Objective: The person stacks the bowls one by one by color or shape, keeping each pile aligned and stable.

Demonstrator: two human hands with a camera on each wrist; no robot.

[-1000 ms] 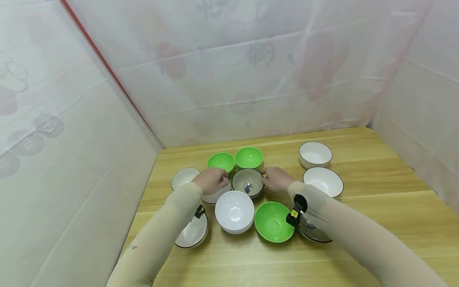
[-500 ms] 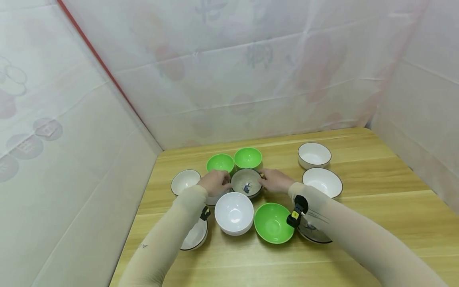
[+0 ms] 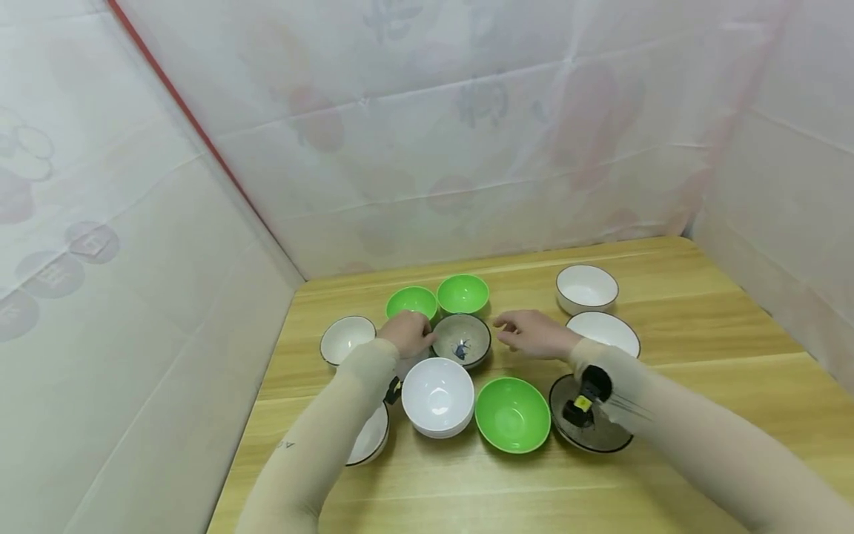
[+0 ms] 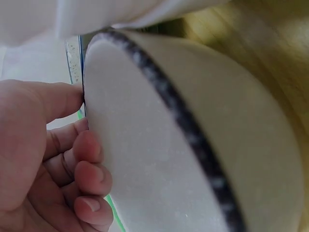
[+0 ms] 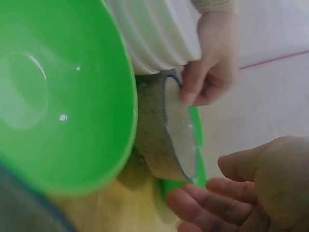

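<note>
- Left hand [image 3: 408,333] at the left rim of the speckled grey bowl [image 3: 462,340], fingers curled against that rim, thumb side pinching it as the right wrist view showed [image 5: 203,79].
- Right hand [image 3: 534,335] hovering just right of the same bowl, apart from it, fingers loosely spread and holding nothing.
- Speckled grey bowl upright on the table [image 3: 667,475], in the middle of the cluster: behind the stack of white bowls [image 3: 437,395], in front of the two small green bowls [image 3: 412,301] [image 3: 463,293].
- Bowl thus lay between the two hands, to the right of the left hand and to the left of the right; left hand nearer, already touching.
- Round, so no long axis to speak of; open side up.
- Large green bowl [image 3: 512,414] and a dark-rimmed white bowl [image 3: 604,331] close by the right forearm.
</note>
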